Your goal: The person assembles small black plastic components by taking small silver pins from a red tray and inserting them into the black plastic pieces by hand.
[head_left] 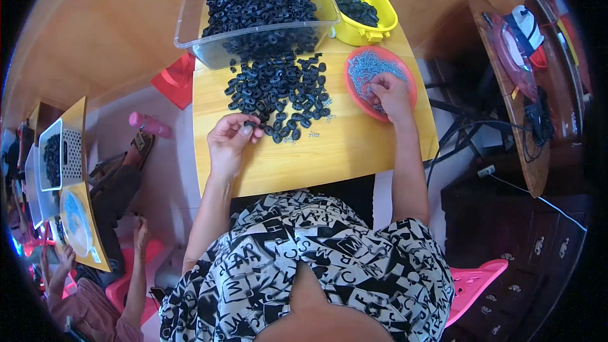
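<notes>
My left hand (229,141) pinches a small black plastic part (249,125) between thumb and fingers, at the near left edge of a loose pile of black plastic parts (269,85). Over a red-orange bowl (412,78), my right hand (389,96) reaches in with its fingertips drawn together. Small silvery pieces that look like screws (370,63) fill that bowl. Whatever is between the right fingertips is too small to make out. A few similar silvery pieces (314,134) lie scattered on the yellow wooden table (278,174) near the pile.
Behind the pile stands a clear bin (218,50) heaped with black parts. A yellow tub (391,18) with more parts sits beside it. At left, another person (95,304) sits by a table with a white basket (71,158). A pink bottle (150,124) stands between.
</notes>
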`<state>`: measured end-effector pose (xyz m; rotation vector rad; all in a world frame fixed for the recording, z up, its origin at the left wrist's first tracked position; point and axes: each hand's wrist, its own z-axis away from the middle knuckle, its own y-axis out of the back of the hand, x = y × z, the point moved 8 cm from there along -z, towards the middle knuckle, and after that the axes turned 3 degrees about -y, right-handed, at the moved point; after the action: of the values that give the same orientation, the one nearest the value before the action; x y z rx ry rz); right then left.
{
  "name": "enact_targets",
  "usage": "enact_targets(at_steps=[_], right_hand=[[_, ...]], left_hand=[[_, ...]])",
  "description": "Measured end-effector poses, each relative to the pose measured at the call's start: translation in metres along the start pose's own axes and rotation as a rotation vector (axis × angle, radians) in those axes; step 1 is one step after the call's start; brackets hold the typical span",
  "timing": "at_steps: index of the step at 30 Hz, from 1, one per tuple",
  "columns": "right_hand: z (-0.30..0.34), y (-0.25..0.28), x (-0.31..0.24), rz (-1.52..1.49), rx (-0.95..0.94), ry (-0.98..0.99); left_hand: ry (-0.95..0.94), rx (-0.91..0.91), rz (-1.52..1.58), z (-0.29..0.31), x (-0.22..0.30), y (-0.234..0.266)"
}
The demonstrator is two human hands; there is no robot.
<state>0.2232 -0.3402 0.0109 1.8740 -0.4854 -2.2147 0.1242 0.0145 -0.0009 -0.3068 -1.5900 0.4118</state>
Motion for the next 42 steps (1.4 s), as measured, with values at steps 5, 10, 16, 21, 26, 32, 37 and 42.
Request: enact_targets(at_steps=[5,10,16,21,26,32,37,42], right_hand=[[0.002,-0.006,-0.008,-0.072,-0.036,0.025],[0.005,-0.005,-0.016,0.152,0.023,0.095],[0.003,-0.008,-0.022,0.34,0.045,0.191],[0.006,-0.013,-0.023,0.223,0.06,0.119],[0.039,-0.049,-0.039,0.142,-0.131,0.217],[0.069,-0.106,-0.023,0.144,-0.26,0.121],[0.068,-0.117,-0.047,0.115,-0.103,0.288],[0.085,-0.11,-0.057,0.527,-0.214,0.426]], left_hand=[[0.009,-0.024,0.099,0.006,-0.013,0.004],[-0.01,-0.049,0.162,0.011,-0.015,0.009],[-0.048,-0.062,0.158,0.012,-0.012,0.01],[-0.033,-0.049,0.126,0.014,-0.015,0.012],[-0.027,-0.047,0.139,0.013,-0.015,0.012],[0.008,-0.045,0.14,0.014,-0.017,0.011],[-0.016,-0.056,0.123,0.014,-0.015,0.01],[-0.001,-0.033,0.164,0.015,-0.016,0.013]])
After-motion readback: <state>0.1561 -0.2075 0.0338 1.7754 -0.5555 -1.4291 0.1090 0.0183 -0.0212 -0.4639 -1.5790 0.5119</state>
